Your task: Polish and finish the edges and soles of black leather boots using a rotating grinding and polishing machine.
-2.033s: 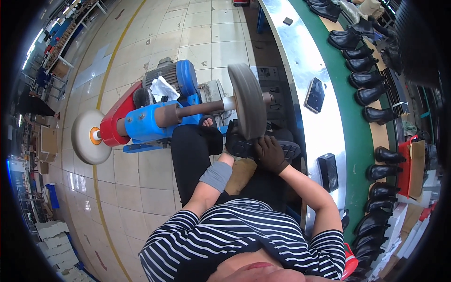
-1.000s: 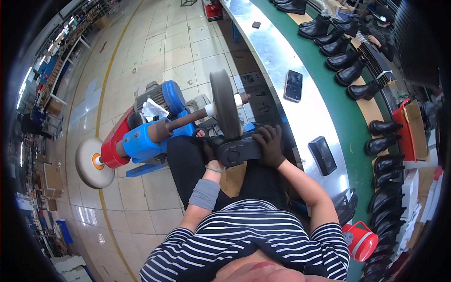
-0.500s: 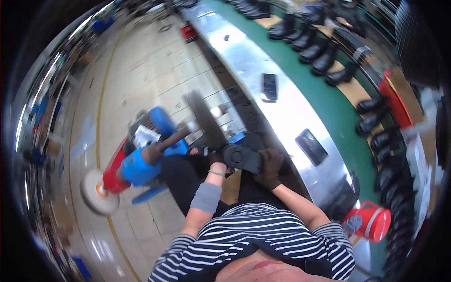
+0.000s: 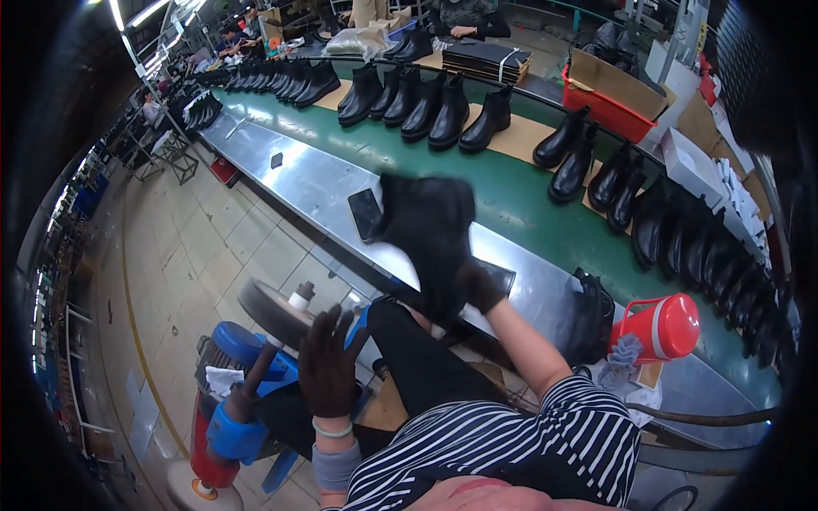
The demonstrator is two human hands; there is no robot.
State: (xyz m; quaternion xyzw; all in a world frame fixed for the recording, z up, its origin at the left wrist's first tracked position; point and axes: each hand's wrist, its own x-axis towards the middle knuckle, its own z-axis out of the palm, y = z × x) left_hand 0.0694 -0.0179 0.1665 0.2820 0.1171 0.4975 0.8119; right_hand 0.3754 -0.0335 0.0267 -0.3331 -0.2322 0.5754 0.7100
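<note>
My right hand [image 4: 482,286], in a dark brown glove, grips a black ankle boot [image 4: 428,223] and holds it raised over the metal ledge. Motion blurs the boot, and it hides part of that hand's fingers. My left hand [image 4: 327,362], also gloved, is empty with its fingers stretched out and apart. It is beside the grey wheel [image 4: 274,310] of the blue and red polishing machine [image 4: 235,433]. Behind the raised boot lies a dark phone [image 4: 365,215]; a second phone [image 4: 498,276] is partly covered by my right hand.
A green conveyor belt [image 4: 528,200] runs beyond the metal ledge [image 4: 545,289], carrying rows of black boots [image 4: 445,111]. To the right stand a red jug [image 4: 666,328] and a red crate [image 4: 609,109]. A person [image 4: 467,24] is across the belt. Pale wheel [image 4: 204,492] at lower left.
The boot has gone from between both hands beside the wheel up over the ledge in my right hand. My left hand has come off it and opened. The view has swung toward the belt.
</note>
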